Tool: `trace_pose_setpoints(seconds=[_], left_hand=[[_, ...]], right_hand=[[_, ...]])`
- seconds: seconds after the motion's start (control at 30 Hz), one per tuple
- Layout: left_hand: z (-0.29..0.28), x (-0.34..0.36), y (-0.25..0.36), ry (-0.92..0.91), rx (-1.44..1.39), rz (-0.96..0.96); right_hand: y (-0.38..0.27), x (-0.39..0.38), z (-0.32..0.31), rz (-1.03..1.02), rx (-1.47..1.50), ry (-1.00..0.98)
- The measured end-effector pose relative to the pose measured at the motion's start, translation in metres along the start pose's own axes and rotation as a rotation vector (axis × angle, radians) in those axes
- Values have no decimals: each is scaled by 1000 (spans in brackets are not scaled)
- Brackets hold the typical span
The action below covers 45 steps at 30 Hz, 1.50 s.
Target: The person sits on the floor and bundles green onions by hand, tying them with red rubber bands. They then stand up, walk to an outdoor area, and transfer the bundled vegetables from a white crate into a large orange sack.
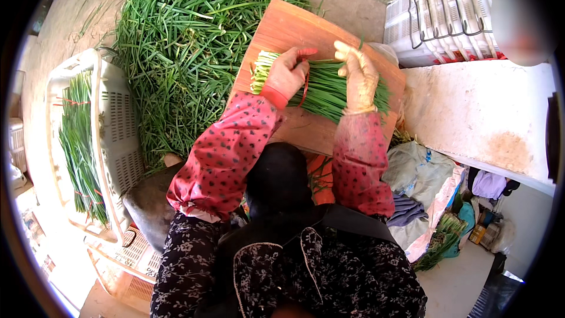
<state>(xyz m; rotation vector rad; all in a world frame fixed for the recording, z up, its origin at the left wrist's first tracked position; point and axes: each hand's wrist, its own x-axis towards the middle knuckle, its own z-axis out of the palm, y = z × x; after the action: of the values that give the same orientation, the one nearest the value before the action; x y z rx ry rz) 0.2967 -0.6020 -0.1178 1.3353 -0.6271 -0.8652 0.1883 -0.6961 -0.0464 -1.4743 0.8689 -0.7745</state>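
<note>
A bunch of garlic chives (327, 86), pale stem ends to the left and green leaves to the right, lies across a wooden board (297, 20). A thin red tie (305, 89) runs over it near the middle. My left hand (288, 73) rests on the stem side, its curled fingers closed at the tie; their tips are partly hidden. On the leaf side my right hand (358, 76), in a yellowish glove, is raised over the bunch with fingers bent and apart. Nothing shows in its grasp. Red spotted sleeves cover both forearms.
A large heap of loose green chives (194, 41) spreads left of the board. At far left a pale plastic crate (120, 112) holds tied bunches (82, 147). Stacked white crates (438, 17) stand upper right, behind a white slab (477, 100). Sacks (415, 168) lie below it.
</note>
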Motion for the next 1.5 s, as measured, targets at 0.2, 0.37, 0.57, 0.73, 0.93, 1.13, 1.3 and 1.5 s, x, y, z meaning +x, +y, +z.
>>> trace_pose_setpoints(seconds=[0.2,0.37,0.57,0.73,0.93,1.13,1.3,1.5], left_hand=[[-19,5,-15,39,-178,127],[-16,-1,-12,43,178,260],[-7,-9,0,-9,204,361],[-6,-7,-17,39,317,389],[10,-2,-17,61,413,392],[-13,-14,-19,-25,391,453],[-12,-20,13,-125,612,756],[-32,-28,-17,0,592,843]], right_hand=[[30,-27,17,-68,-686,-169],[72,-11,34,158,13,-144],[45,-19,16,142,134,-133],[53,-23,19,23,95,-162],[44,-14,5,134,100,-212],[45,-27,11,365,411,-263],[7,-63,7,218,265,-133],[15,-31,23,-642,-575,-286]])
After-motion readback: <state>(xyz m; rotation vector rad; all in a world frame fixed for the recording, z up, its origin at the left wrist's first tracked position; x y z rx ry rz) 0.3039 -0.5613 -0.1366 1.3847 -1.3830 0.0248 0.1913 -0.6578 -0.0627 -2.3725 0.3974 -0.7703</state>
